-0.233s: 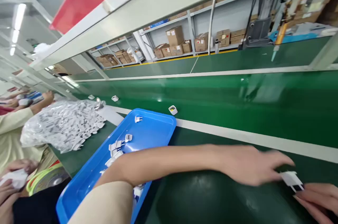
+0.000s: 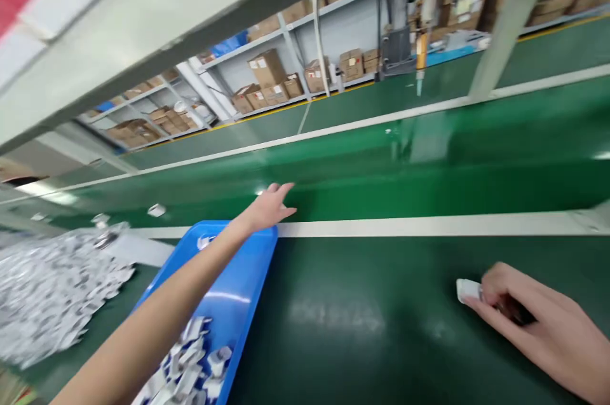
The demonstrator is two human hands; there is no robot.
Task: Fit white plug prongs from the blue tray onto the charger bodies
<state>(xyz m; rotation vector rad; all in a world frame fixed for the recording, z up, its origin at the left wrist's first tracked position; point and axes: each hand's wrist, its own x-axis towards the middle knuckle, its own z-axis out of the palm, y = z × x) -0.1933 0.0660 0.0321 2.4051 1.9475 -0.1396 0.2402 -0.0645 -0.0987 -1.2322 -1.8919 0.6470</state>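
My left hand [image 2: 271, 206] reaches over the near edge of the green belt [image 2: 362, 185], just past the far right corner of the blue tray [image 2: 241, 265]. Its fingers are apart and nothing shows between them. At the lower right, my right hand [image 2: 538, 322] pinches a small white plug part [image 2: 467, 290] above the dark green table. Inside the tray lie several white plug parts [image 2: 183, 367], heaped toward the near end, with another near the far end, partly behind my left forearm.
A plastic bag of white parts [image 2: 57, 284] lies left of the tray. White housings [image 2: 156, 210] sit on the belt at the left. An orange-barrelled dispenser [image 2: 422, 52] hangs beyond the belt, near a slanted post [image 2: 512, 27].
My left hand has moved away from my right hand, leftward and out to the belt. The white part stays in my right hand. The view has turned, shifting the tray leftward.
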